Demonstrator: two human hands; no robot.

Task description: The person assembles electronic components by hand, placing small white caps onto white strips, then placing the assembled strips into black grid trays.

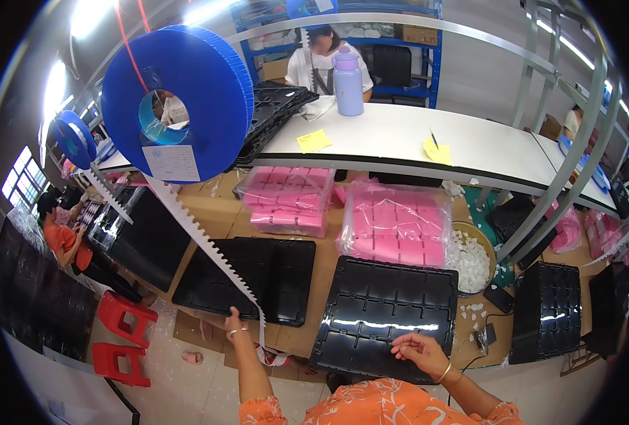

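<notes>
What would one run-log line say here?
left hand: at edge of left tray | right hand: over right tray | behind: pink packs

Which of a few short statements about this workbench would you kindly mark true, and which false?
1. The left hand is at the near edge of a black tray. True.
2. The right hand is over the pink packs. False: it is over another black tray.
3. The lilac bottle stands on the white shelf. True.
4. The two stools are blue. False: they are red.
5. A large blue reel is left of the bottle. True.
</notes>
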